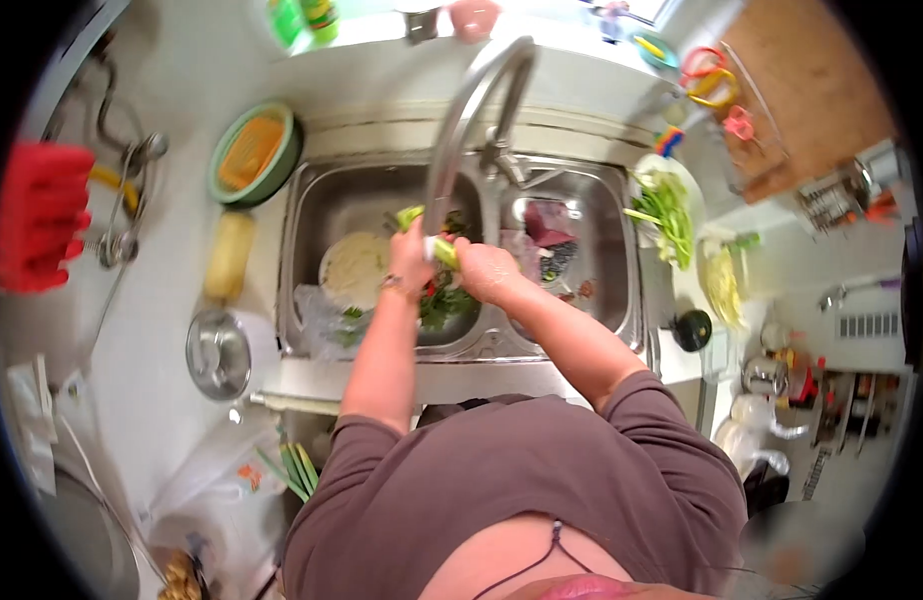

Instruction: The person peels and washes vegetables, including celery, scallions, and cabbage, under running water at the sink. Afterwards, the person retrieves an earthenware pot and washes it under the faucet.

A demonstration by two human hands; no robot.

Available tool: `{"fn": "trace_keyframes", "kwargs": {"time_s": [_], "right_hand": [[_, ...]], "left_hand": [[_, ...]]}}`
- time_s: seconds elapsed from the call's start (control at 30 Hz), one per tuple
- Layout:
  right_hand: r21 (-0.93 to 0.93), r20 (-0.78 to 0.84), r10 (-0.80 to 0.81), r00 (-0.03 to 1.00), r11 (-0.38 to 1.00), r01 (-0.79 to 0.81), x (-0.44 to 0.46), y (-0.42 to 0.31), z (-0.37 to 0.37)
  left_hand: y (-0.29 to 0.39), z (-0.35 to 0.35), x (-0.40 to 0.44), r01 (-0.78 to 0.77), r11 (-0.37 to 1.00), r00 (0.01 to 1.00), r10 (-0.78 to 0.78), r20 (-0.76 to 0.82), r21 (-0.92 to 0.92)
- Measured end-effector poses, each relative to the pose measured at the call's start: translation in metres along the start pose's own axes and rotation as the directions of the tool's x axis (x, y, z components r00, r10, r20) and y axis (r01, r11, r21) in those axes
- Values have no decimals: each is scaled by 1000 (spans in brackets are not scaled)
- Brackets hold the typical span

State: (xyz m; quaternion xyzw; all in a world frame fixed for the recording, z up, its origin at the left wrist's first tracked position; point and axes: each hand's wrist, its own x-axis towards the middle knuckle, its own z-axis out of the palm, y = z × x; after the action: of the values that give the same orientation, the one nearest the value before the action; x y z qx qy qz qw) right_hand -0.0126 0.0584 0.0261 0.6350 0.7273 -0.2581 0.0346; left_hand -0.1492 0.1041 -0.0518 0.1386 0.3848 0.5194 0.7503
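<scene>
Under the curved faucet (460, 125), my left hand (412, 258) and my right hand (488, 272) are both closed on a pale green celery stalk (446, 253) above the left sink basin (332, 200). Water seems to run over the stalk, though the spot is blurred. My left hand is wrapped round its left part, and my right hand grips the right end. Green leaves (444, 306) lie in the basin below my hands. A whitish round item (358, 266) and a clear plastic bag (322, 318) are to their left.
The right basin (604, 262) holds a dark reddish package (549, 222) and scraps. More celery (668, 212) lies at its right, near a pale leafy vegetable (723, 285). A green basin (282, 165) with an orange basket and a metal bowl (219, 355) stand at the left.
</scene>
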Motion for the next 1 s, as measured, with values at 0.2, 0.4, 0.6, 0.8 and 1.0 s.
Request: {"fn": "trace_keyframes", "kwargs": {"time_s": [0.2,0.4,0.6,0.8,1.0], "right_hand": [[124,-91,131,987,985,-119,-47,66,-48],[217,-466,242,851,964,-156,-82,206,-119],[-84,-406,555,726,768,-634,-79,294,-130],[-274,-482,513,711,682,-678,-89,222,-134],[-309,-640,-6,768,917,-251,-96,155,-104]], "left_hand": [[29,-20,-74,-229,-65,969,77,233,971],[61,-69,-166,153,-805,980,200,20,574],[96,-140,-191,-50,-487,895,366,256,872],[158,-93,-218,-319,-24,713,653,256,947],[180,-69,-233,-580,675,790,603,112,456]]}}
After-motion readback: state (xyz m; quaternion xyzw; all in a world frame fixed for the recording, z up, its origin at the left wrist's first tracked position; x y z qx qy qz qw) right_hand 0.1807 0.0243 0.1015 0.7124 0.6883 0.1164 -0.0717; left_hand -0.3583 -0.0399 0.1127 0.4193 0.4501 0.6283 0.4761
